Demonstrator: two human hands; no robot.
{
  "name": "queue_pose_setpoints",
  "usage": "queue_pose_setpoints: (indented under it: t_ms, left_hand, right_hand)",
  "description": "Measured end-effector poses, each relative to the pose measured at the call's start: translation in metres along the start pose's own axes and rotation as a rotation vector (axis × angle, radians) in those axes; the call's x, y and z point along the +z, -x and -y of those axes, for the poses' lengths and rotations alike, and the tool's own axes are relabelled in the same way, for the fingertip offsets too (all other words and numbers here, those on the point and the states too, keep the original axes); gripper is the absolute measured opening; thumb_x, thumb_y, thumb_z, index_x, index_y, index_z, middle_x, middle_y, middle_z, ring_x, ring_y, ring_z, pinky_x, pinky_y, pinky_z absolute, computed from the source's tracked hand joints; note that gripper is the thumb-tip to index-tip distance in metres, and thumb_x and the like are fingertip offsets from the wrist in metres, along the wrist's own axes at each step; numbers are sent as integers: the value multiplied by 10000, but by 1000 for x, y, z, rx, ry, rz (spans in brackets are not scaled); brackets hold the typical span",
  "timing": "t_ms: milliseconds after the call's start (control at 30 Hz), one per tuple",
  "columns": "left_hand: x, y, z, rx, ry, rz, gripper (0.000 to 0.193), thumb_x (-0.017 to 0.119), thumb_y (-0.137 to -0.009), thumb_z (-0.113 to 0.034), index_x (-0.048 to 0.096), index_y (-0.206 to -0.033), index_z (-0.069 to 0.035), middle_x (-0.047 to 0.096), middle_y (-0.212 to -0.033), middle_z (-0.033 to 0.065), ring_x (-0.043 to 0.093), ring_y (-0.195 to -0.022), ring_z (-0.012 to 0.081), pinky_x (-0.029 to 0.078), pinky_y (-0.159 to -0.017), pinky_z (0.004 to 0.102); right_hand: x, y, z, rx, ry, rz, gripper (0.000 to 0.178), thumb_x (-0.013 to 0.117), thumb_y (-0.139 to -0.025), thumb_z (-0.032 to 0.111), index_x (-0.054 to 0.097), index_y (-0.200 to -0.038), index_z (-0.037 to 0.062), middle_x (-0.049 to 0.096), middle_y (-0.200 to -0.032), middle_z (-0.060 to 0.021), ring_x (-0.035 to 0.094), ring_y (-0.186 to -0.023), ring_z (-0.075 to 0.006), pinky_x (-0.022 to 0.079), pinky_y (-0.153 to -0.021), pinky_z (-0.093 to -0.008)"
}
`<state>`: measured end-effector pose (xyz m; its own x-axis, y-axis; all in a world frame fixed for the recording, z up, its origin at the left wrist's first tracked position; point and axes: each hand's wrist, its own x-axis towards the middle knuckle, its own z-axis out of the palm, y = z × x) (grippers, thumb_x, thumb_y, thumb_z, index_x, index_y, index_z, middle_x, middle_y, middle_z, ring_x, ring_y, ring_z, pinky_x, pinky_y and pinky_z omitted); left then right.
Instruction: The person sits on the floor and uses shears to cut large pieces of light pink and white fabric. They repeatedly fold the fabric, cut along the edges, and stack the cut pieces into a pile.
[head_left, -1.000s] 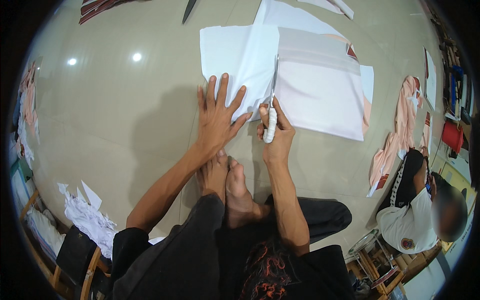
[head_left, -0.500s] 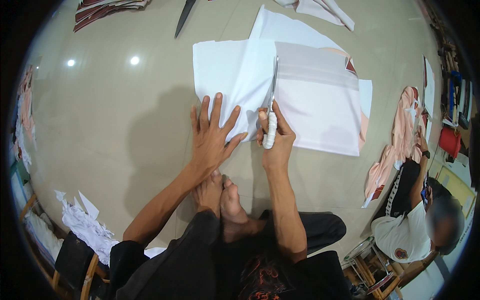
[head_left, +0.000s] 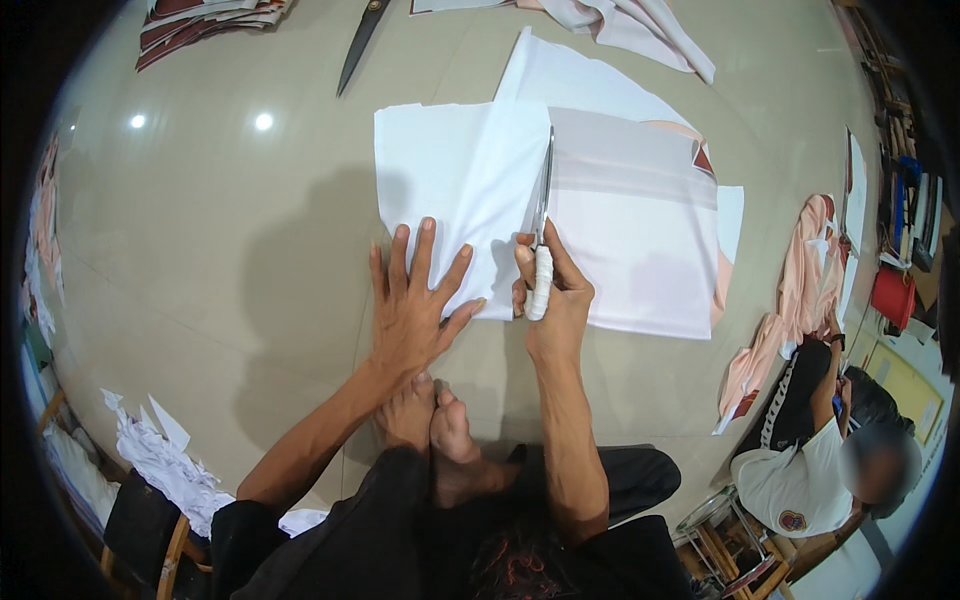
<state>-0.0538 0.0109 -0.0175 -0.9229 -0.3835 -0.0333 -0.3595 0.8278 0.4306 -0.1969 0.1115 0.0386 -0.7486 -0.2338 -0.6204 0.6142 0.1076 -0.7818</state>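
Observation:
White cloth lies on the tiled floor in front of me, with a piece of it spreading out behind. My left hand rests flat on its near left part, fingers spread. My right hand grips scissors by a handle wrapped in white. Their blades point away from me, along the line where the white cloth meets a pale pinkish-white cloth panel on the right. Whether the blades are parted is hard to make out. Peach and dark-red edges show beneath the panel's right side.
Dark shears lie on the floor at the far side, near stacked dark-red and white pieces. White scraps are heaped at my near left. On the right, another person sits by peach cloth.
The view has shifted, so the whole scene sits lower in the picture. My left hand stays flat on the cloth, and the scissors hold nearly the same place along the panel's edge.

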Motion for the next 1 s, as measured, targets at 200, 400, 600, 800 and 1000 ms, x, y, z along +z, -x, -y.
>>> queue_pose_setpoints:
  t_ms: [200,400,600,800,1000]
  left_hand:
    - [0,-1,0,-9,31,16,666,681,-937,-467,497,-1522,-207,205,-1666,244,132,-1503,531,128,-1141,755]
    - [-1,0,-1,-17,13,19,663,683,-937,-484,493,-1524,-243,171,-1691,208,67,-1552,447,138,-1158,736]
    - [-1,2,1,-24,12,28,659,679,-940,-495,493,-1523,-252,171,-1691,202,70,-1549,445,150,-1154,737]
    - [-2,0,1,-12,-15,10,682,684,-931,-512,477,-1533,-268,171,-1693,196,94,-1546,441,164,-1151,734]
    - [-2,-2,-1,-18,-10,10,655,681,-931,-503,504,-1511,-254,196,-1674,222,145,-1512,493,156,-1137,753]
  right_hand:
    - [-20,-9,9,3,-60,76,534,775,-906,80,598,-1404,10,722,-1084,-104,522,-538,-79,381,-429,-226]
    - [-46,-42,32,-51,81,227,521,764,-907,78,602,-1396,2,718,-1066,-113,503,-535,-76,371,-431,-225]
    - [-51,-62,30,-73,127,285,514,725,-928,61,581,-1419,10,698,-1099,-143,500,-551,-67,370,-428,-193]
    - [-30,-46,29,-31,15,201,552,789,-876,56,610,-1397,20,718,-1067,-103,528,-580,-78,401,-458,-234]
    - [36,-33,25,-24,-205,40,651,815,-886,131,530,-1444,-45,718,-1055,-95,526,-584,-93,407,-495,-237]
